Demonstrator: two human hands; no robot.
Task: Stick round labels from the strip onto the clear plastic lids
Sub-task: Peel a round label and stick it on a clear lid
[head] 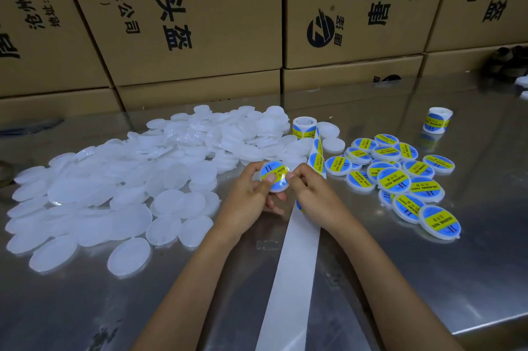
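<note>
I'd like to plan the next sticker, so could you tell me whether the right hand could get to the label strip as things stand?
Probably yes: the label strip runs just beside the right hand with nothing between them. That hand would first have to let go of the lid, which both hands grip.

Two bare forearms, no sleeves; left hand [251, 196] and right hand [307, 189] ungloved, nails short.

Head cam, fwd-down, close over steel table [428, 279], boxes [200, 22] behind.

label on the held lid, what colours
Blue label with a yellow band and dark print, seen in the head view.
</note>
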